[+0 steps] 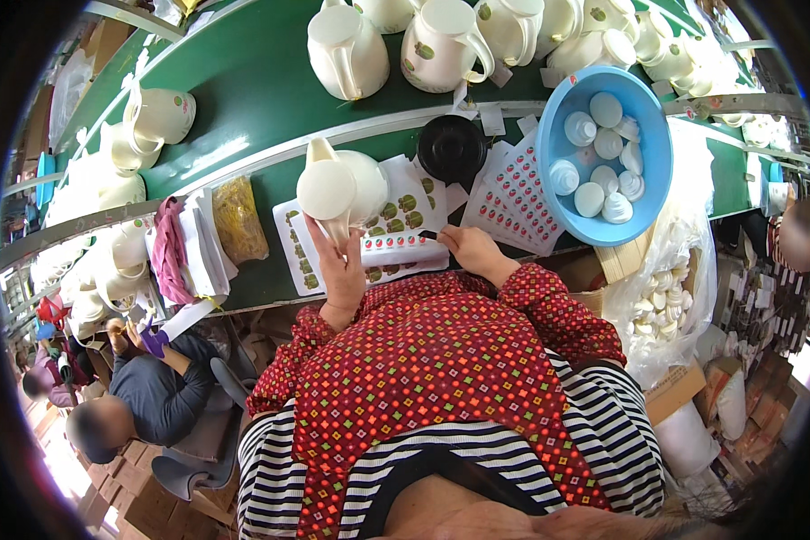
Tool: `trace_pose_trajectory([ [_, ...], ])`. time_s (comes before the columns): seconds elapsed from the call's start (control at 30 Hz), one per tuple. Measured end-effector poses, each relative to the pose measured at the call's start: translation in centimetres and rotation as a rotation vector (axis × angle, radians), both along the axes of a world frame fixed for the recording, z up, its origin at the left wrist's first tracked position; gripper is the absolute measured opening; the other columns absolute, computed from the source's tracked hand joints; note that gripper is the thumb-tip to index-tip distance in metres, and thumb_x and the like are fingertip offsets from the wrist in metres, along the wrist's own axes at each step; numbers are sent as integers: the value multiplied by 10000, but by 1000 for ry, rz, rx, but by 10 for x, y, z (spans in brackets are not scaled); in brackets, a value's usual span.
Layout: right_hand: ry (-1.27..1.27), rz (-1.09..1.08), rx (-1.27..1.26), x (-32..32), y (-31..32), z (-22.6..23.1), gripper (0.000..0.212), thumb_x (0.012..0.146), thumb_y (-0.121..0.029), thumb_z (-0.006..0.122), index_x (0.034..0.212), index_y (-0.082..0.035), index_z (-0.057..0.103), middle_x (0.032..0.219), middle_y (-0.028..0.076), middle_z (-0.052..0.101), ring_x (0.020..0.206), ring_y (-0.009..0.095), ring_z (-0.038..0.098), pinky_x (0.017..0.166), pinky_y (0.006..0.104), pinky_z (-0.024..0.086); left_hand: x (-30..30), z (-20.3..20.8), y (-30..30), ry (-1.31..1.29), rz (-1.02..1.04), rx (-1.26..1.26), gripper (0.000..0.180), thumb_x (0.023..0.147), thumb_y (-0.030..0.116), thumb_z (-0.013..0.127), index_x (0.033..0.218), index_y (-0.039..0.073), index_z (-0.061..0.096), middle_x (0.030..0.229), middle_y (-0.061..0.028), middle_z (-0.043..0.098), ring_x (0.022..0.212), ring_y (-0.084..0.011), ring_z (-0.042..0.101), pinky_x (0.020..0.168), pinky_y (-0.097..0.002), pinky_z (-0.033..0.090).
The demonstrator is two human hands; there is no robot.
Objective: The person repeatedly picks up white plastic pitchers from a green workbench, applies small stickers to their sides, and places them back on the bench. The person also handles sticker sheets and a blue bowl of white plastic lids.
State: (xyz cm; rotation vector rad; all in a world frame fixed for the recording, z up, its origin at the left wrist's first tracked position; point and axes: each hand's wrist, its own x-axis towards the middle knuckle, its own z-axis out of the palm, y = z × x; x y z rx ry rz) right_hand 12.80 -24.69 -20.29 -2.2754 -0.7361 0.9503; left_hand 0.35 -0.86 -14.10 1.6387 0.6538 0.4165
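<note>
My left hand (340, 274) is closed on the handle of a cream pitcher (367, 184), which lies tilted over the table with its flat round base showing. My right hand (479, 250) pinches a thin dark tool (429, 235), perhaps tweezers; its tip is too small to make out. Between the hands, a strip of small red fruit stickers (396, 241) lies near the table edge. Under and behind the pitcher are sheets of green fruit stickers (405, 209). To the right, more sheets of red fruit stickers (524, 193) overlap.
A blue basin (558, 216) of white lids stands at the right, beside a black round bowl (452, 148). Pitchers (441, 54) line the green conveyor (243, 94). A pink cloth (169, 252) and yellow sponge (239, 219) lie left. Another person (166, 387) sits at the lower left.
</note>
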Motion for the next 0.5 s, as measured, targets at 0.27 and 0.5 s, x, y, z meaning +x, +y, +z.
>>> trace_pose_trajectory([
  [0.27, -111, 36, -154, -20, 7, -40, 224, 1061, -298, 493, 1129, -115, 603, 860, 187, 728, 836, 420, 710, 748, 545, 538, -73, -29, 1, 259, -392, 192, 300, 932, 40, 712, 1214, 0, 617, 908, -87, 658, 926, -235, 637, 844, -373, 512],
  [0.5, -201, -6, -48, -29, 0, -65, 143, 1004, -176, 545, 1109, -92, 591, 977, 175, 694, 870, 426, 697, 754, 529, 548, -27, -93, -26, 188, -1039, 729, 551, 895, 169, 702, 1419, 69, 563, 1366, -95, 561, 1274, -330, 492, 1075, -473, 409],
])
